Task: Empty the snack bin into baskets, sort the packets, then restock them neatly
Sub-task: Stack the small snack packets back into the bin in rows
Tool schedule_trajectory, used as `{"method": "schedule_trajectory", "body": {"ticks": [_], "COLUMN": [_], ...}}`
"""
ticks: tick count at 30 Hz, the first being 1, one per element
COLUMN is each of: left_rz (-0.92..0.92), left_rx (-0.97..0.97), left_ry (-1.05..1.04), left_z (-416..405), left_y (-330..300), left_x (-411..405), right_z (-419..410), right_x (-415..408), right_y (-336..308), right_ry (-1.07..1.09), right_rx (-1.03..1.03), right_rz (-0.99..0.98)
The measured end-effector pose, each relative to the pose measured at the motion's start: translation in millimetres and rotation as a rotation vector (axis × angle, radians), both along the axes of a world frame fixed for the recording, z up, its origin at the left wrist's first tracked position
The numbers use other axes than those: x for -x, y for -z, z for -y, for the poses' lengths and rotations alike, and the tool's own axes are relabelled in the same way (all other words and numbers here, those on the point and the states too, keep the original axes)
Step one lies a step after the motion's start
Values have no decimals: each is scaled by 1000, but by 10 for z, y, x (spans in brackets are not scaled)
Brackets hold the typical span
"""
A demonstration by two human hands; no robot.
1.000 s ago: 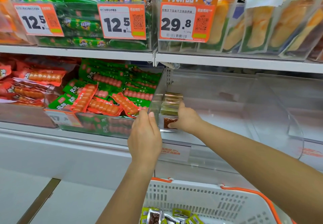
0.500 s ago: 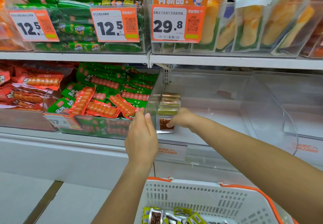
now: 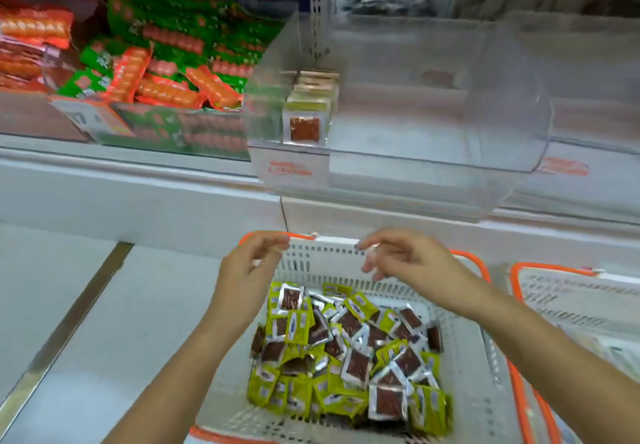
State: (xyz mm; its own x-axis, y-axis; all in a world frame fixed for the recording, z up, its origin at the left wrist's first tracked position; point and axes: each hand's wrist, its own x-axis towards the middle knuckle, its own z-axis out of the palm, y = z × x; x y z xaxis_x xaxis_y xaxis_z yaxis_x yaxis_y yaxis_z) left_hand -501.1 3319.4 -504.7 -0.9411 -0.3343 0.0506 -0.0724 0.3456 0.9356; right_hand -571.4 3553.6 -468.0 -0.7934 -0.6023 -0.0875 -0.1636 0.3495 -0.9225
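Left hand: the left hand [image 3: 247,272] hovers over the far-left corner of the white basket [image 3: 464,357], palm turned inward, fingers loosely curled and spread, holding nothing; its forearm runs in from 7 o'clock.
Right hand: the right hand [image 3: 403,258] hangs over the basket's far rim, fingers relaxed and drooping toward 9 o'clock, empty; its forearm comes in from 4 o'clock and is cut off at the frame's right edge.
Gap between hands: the two sets of fingertips face each other across the rim, apart, touching neither each other nor the basket as far as can be told; motion blur softens the fingers.
Loose packets: a heap of small yellow-green and silver snack packets [image 3: 349,350] with dark brown windows lies in the basket directly below the hands, at 6 o'clock from them, pointing every way, some face up and some showing foil.
Basket: white perforated plastic with orange rim trim; its near edge is cut off by the bottom of the frame.
Stocked row: a row of the same packets [image 3: 306,121] stands upright on edge against the left wall of the clear bin [image 3: 450,153], at 12 o'clock from the hands, its line running front to back, the front packet's brown window facing outward.
Bin: transparent; the print on its front label is too blurred to read.
Second basket: another orange-trimmed basket [image 3: 571,305] sits at 3 o'clock, partly out of frame, contents unclear.
Neighbour bin: green and orange sausage packs [image 3: 166,73] fill the bin at 10 o'clock.
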Motion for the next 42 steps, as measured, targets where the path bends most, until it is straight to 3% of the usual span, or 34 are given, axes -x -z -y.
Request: {"method": "schedule_trajectory", "body": {"ticks": [5, 9, 14, 19, 21, 25, 29, 32, 34, 37, 38, 40, 42], "left_rz": [498, 755, 802, 864, 797, 690, 701, 700, 662, 623, 634, 676, 696], "left_rx": [116, 374, 768, 765, 770, 592, 573, 561, 353, -231, -342, -344, -268], "left_ry": [204, 321, 384, 292, 259, 178, 102, 92, 52, 20, 61, 196, 268], "left_z": [-180, -240, -331, -429, -396, -252, -218, -192, -190, -233, -247, -272, -314], "left_y": [1175, 1912, 2406, 2723, 2792, 2765, 2632, 2500, 2342, 2083, 2042, 2047, 2064], "left_x": [-203, -136, 183, 314, 286, 284, 277, 319, 363, 354, 336, 315, 328], "right_z": [-245, -345, -277, -114, -74, -26, -8, 46, 46, 24, 17, 7, -16], "right_x": [-108, -157, -17, 148, 168, 332, 469, 512, 479, 329, 263, 125, 14], "right_y": [1592, 2402, 2979, 3188, 3203, 3190, 3284, 3229, 3179, 3024, 2964, 2828, 2756], "right_ry": [-117, -211, -178, -134, -116, -162, -382, -264, -1, 378, 455, 543, 605], "right_rx": [-526, -740, -824, -892, -908, -945, -949, -954, -749, -230, -91, 77, 185], "right_rz": [141, 162, -70, -469, -517, -559, -406, -460, -281, 268, 472, 787, 962]}}
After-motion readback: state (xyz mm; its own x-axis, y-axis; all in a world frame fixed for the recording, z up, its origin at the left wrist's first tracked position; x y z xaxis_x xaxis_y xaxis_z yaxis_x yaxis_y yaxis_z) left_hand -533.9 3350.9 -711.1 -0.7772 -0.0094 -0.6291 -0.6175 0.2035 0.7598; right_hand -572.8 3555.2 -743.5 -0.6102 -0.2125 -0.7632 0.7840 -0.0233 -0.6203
